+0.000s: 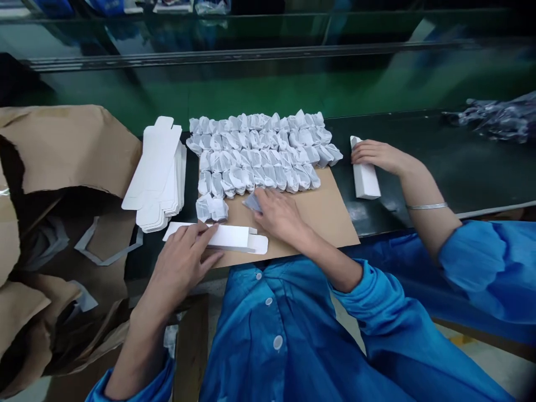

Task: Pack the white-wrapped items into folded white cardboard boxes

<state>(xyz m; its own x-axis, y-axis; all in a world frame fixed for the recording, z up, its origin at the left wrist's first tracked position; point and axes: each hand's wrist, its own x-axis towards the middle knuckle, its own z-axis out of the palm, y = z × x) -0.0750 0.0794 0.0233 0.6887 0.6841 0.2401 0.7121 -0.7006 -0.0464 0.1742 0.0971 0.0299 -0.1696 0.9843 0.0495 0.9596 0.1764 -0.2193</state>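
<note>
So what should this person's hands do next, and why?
Probably slide the wrapped packet into the white carton. The right hand is on that packet, and the left hand is on the carton, which lies on the brown cardboard sheet. A co-worker's hand holds a similar, fuller-looking carton.
</note>
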